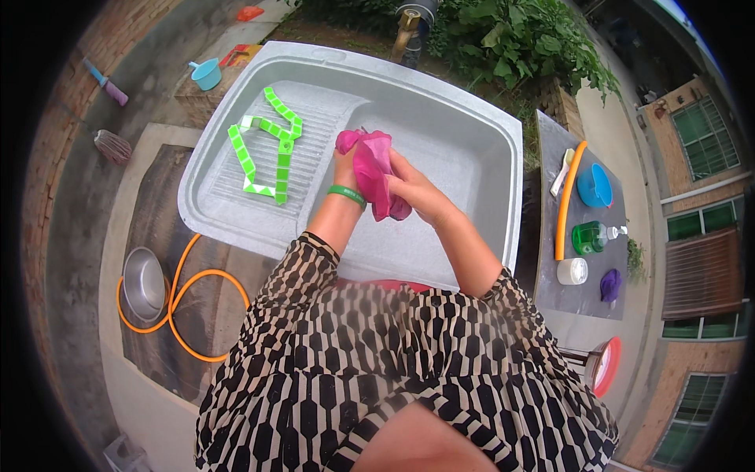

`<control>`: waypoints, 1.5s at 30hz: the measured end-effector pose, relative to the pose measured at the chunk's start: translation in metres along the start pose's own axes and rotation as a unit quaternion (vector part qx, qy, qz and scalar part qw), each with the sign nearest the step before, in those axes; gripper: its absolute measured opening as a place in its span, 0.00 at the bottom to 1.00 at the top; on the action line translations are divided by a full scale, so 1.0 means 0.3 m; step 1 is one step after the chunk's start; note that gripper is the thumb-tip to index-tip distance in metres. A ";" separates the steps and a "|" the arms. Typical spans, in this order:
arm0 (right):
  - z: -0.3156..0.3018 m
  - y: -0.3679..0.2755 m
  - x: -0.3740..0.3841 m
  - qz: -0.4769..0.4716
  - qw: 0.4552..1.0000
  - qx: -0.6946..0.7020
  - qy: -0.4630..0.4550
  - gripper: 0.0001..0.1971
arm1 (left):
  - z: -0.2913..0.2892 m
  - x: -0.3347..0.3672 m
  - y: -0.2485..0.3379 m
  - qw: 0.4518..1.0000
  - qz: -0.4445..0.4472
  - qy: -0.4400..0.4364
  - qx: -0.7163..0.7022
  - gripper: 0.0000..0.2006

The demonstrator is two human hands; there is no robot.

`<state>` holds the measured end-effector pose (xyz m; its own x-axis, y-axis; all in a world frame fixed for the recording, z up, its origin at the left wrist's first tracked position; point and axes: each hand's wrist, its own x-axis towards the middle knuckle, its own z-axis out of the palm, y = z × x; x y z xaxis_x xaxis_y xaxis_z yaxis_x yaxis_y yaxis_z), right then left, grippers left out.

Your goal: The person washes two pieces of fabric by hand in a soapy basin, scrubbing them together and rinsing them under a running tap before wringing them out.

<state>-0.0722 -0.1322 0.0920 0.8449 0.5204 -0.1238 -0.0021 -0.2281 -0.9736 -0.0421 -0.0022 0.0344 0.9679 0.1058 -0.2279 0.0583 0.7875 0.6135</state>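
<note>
A crumpled magenta cloth is bunched between my hands over the grey sink. Beneath its left edge, my left hand grips it, the fingers mostly covered by the fabric; a green wristband circles that wrist. From the other side my right hand has its fingers closed on the cloth. On the ribbed washboard part of the sink, to the left of my hands, lies a green and white folding snake puzzle, bent into an open, angular loop with a free tail.
A tap rises behind the sink. At right, a board holds an orange hose piece, a blue bowl, a green soap bottle, a white jar and a purple cloth. At left are a metal basin and a coiled orange hose.
</note>
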 end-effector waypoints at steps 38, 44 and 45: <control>-0.055 -0.185 -0.013 0.030 0.971 0.239 0.009 0.23 | 0.169 -0.004 0.220 0.979 -0.025 -0.194 -0.056 0.10; -0.015 -0.178 0.031 0.001 0.956 -0.262 0.134 0.41 | 0.167 0.114 0.136 0.965 0.109 -0.089 0.222 0.13; -0.007 -0.160 0.043 0.037 0.943 -0.300 0.136 0.40 | 0.176 0.104 0.112 0.965 0.086 -0.047 0.242 0.18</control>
<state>-0.0602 -0.1162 0.1374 0.9608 0.2721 -0.0538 0.1671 -0.7227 -0.6707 0.0029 -0.0047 0.0879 0.9901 0.1359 -0.0350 -0.0201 0.3839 0.9231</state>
